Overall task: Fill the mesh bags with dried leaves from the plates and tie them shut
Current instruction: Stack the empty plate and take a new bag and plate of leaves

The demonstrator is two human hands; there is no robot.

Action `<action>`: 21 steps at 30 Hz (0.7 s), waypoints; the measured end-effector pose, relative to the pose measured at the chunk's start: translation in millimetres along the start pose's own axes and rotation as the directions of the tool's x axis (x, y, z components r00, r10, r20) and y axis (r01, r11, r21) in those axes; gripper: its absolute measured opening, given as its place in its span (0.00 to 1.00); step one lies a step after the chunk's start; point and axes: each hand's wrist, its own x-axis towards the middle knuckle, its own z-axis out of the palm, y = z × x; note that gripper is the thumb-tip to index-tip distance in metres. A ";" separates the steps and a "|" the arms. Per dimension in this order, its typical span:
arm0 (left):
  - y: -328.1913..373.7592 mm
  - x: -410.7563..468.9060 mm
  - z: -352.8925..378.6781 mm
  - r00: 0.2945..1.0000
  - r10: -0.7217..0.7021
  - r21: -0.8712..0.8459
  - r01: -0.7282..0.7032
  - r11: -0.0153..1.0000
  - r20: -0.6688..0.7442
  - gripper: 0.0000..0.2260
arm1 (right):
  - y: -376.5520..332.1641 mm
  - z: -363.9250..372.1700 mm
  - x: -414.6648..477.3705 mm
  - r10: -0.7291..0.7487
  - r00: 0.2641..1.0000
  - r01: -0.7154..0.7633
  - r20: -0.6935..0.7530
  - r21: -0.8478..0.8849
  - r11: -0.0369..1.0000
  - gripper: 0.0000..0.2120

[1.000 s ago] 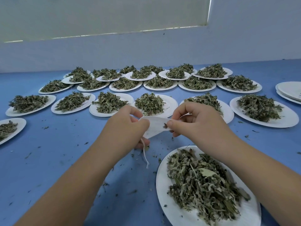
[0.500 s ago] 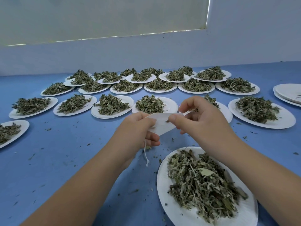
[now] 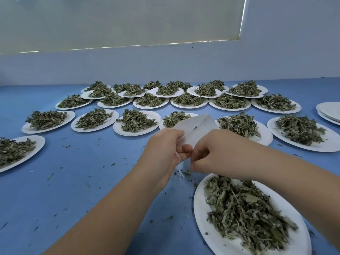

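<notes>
Everywhere, leaf-strewn blue table (image 3: 77, 181), pale wall (image 3: 165, 65).

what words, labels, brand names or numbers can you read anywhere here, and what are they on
None: no words, labels, brands or numbers show on the white mesh bag that the left hand and right hand pinch, on the white paper plates of dried green leaves, on the blue table or on the pale wall.
</notes>
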 end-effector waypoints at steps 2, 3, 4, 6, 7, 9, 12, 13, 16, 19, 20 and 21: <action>4.3 1.2 -3.6 0.999 0.043 0.002 -0.043 0.999 -0.034 0.04 | -2.9 4.1 6.8 -0.005 1.000 0.006 0.009 -0.086 0.996 0.07; 6.7 1.7 -5.3 0.997 0.057 -0.003 -0.057 0.998 -0.050 0.04 | -4.5 7.0 10.6 -0.009 1.000 0.010 0.007 -0.136 0.991 0.09; 9.3 1.6 -6.9 0.996 0.064 -0.010 -0.065 0.998 -0.065 0.04 | -6.1 10.4 14.3 -0.012 1.000 0.014 0.009 -0.185 0.983 0.11; 13.6 1.4 -9.9 0.994 0.067 -0.021 -0.070 0.997 -0.091 0.03 | -8.8 17.1 20.9 -0.024 0.999 0.032 0.031 -0.269 0.963 0.12; 15.4 1.1 -11.3 0.993 0.071 -0.018 -0.073 0.997 -0.097 0.03 | -9.7 20.5 23.3 -0.035 0.998 0.047 0.045 -0.301 0.952 0.12; 17.4 1.1 -14.5 0.989 0.108 0.055 -0.103 0.993 -0.100 0.03 | -10.4 25.2 26.7 -0.049 0.997 0.064 0.053 -0.342 0.937 0.12; 18.6 -0.5 -18.3 0.965 0.236 0.320 -0.189 0.928 -0.114 0.03 | -10.7 26.5 27.8 -0.066 0.996 0.083 0.061 -0.338 0.937 0.10; 19.1 -1.8 -18.4 0.954 0.275 0.380 -0.214 0.900 -0.115 0.04 | -11.2 26.1 27.4 -0.075 0.994 0.095 0.075 -0.321 0.942 0.09; 19.3 -6.2 -16.6 0.913 0.397 0.529 -0.291 0.797 -0.096 0.06 | -10.8 24.6 25.3 -0.101 0.989 0.126 0.106 -0.272 0.954 0.08; 19.0 -8.1 -16.7 0.817 0.574 0.707 -0.376 0.599 -0.052 0.06 | -7.9 24.3 23.9 -0.131 0.984 0.159 0.124 -0.257 0.953 0.07; 19.9 -8.7 -17.4 0.780 0.625 0.748 -0.401 0.529 -0.024 0.06 | -7.3 24.3 23.7 -0.137 0.981 0.168 0.134 -0.257 0.952 0.07; 20.8 -8.8 -18.3 0.750 0.661 0.780 -0.418 0.466 0.007 0.06 | -6.9 24.6 23.9 -0.141 0.979 0.176 0.146 -0.260 0.949 0.07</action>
